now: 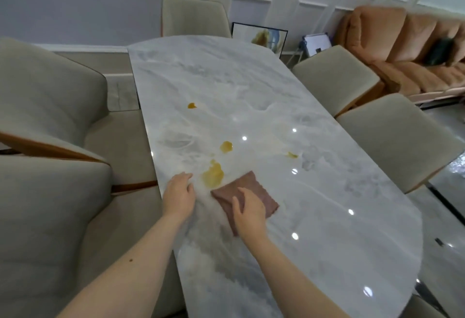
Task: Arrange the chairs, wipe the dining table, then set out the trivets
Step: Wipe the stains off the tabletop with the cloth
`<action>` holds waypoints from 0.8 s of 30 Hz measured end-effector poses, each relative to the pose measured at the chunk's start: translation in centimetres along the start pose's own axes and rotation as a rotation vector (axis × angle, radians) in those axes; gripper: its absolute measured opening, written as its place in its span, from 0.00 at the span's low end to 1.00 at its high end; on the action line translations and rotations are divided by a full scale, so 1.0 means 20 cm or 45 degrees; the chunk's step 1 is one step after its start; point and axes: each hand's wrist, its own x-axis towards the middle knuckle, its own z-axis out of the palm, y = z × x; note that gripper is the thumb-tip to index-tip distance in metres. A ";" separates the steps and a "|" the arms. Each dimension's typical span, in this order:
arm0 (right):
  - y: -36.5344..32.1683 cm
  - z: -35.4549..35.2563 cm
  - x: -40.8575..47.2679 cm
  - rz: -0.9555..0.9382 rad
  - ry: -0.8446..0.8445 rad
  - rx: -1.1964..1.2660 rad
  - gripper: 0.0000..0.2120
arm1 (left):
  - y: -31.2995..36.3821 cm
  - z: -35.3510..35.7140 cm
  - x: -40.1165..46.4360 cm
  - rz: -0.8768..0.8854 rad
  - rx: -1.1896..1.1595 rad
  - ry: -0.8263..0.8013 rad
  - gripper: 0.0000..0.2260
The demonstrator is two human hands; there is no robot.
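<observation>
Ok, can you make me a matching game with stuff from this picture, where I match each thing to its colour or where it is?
Things:
1. cloth
2. spills
3. sofa
4. left hand

Matches:
A. orange, by the far wall on the right
B. yellow, on the table ahead of the cloth
C. brown, folded, under the right hand
D. flat on the table near its left edge, holding nothing

Pairs: 1-C, 2-B, 3-A, 4-D
</observation>
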 end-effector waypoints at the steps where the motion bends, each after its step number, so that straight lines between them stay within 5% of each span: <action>1: 0.00 0.06 0.04 0.013 0.064 -0.083 0.26 | -0.05 0.00 0.05 0.025 0.105 0.015 0.18; 3: 0.00 0.09 0.10 0.047 0.130 -0.259 0.33 | -0.07 0.00 0.11 0.057 0.298 0.044 0.20; 8: 0.03 0.27 0.28 0.286 -0.054 -0.483 0.24 | -0.15 0.00 0.35 0.064 0.477 0.192 0.22; 18: -0.11 0.50 0.53 0.355 0.090 -0.634 0.31 | -0.35 0.09 0.52 0.078 0.214 0.289 0.22; 24: -0.26 0.63 0.65 0.181 0.075 -0.586 0.36 | -0.36 0.10 0.53 0.113 0.182 0.362 0.22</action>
